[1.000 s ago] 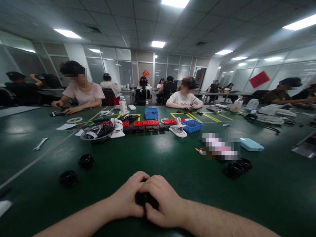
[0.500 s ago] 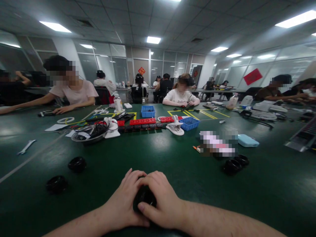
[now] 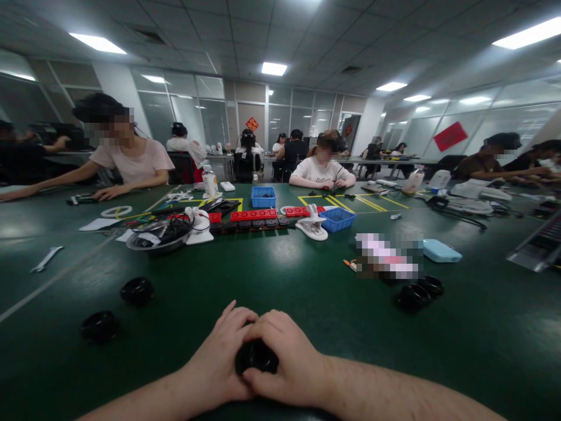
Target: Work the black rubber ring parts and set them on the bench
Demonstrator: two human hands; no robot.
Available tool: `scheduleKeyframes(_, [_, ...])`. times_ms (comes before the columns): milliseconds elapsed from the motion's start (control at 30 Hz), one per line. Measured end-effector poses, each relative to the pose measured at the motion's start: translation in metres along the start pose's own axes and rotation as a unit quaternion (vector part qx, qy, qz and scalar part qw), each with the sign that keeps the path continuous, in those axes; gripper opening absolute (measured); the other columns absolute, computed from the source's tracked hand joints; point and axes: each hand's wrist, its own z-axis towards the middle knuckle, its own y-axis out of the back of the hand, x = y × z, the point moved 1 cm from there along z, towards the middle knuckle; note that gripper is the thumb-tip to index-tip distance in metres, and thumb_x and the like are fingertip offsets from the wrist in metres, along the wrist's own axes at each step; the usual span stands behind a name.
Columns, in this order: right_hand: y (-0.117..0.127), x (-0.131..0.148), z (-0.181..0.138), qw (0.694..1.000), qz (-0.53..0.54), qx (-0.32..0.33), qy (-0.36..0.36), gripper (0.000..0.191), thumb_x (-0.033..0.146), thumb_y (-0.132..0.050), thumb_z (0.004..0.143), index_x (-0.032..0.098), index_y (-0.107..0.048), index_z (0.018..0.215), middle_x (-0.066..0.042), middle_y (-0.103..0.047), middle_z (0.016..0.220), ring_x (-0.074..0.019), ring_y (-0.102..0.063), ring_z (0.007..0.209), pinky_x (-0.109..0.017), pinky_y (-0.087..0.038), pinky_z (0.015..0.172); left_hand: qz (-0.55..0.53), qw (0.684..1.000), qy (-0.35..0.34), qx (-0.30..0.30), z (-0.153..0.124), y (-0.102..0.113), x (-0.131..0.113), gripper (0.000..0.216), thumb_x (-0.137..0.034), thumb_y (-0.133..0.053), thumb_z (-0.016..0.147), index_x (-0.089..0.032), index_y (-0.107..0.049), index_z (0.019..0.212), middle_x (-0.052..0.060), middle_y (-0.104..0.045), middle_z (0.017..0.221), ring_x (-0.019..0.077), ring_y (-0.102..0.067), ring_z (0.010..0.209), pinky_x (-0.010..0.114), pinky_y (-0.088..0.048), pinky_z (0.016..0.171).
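Between my two hands, close to the near side of the green table, is a glossy black round part (image 3: 258,356) with a hollow in its top. My left hand (image 3: 223,354) wraps its left side. My right hand (image 3: 287,356) curls round the right side, fingers over the far rim and thumb at the near one. Its underside and most of its sides are hidden by my hands. Similar black round parts lie apart at the left, one nearer (image 3: 100,326) and one farther (image 3: 137,290). Two more, one in front (image 3: 413,297) and one behind (image 3: 431,285), sit at the right.
A wrench (image 3: 47,259) lies far left. Across the middle stand a metal bowl of cables (image 3: 155,244), red modules (image 3: 254,214), a white clamp (image 3: 312,225) and a blue bin (image 3: 337,219). A light-blue case (image 3: 442,250) lies right. Co-workers sit across the table.
My right hand has shifted slightly, its fingers a little lower over the black part, and more of the hollow top shows. The left hand has hardly moved.
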Motion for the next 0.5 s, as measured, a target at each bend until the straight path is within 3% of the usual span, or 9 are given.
scheduleKeyframes(233, [0.004, 0.006, 0.004, 0.989, 0.020, -0.008, 0.147, 0.031, 0.019, -0.037, 0.061, 0.017, -0.051, 0.089, -0.005, -0.061, 0.080, -0.0171, -0.054, 0.076, -0.030, -0.043, 0.073, -0.094, 0.995, -0.002, 0.045, 0.005, 0.008, -0.005, 0.035, -0.013, -0.062, 0.054, -0.021, -0.057, 0.088, 0.001, -0.053, 0.100, 0.0227, -0.049, 0.097, 0.039, -0.034, 0.098])
scheduleKeyframes(333, [0.007, 0.010, 0.005, 0.988, 0.024, 0.011, 0.152, 0.030, 0.021, -0.037, 0.065, 0.017, -0.050, 0.092, -0.006, -0.061, 0.083, -0.0179, -0.054, 0.082, -0.032, -0.042, 0.078, -0.085, 0.995, -0.013, 0.051, 0.004, 0.005, -0.002, 0.040, -0.015, -0.064, 0.057, -0.023, -0.056, 0.095, 0.001, -0.054, 0.103, 0.0232, -0.049, 0.101, 0.043, -0.027, 0.103])
scheduleKeyframes(500, [0.010, 0.013, 0.004, 0.997, 0.005, 0.001, 0.083, 0.034, 0.036, -0.044, 0.076, 0.017, -0.050, 0.102, -0.009, -0.059, 0.098, -0.0221, -0.051, 0.095, -0.041, -0.033, 0.089, -0.038, 0.999, -0.011, 0.028, 0.000, -0.002, 0.007, 0.062, -0.042, -0.069, 0.063, -0.023, -0.046, 0.118, 0.007, -0.050, 0.115, 0.0284, -0.045, 0.111, 0.056, -0.010, 0.106])
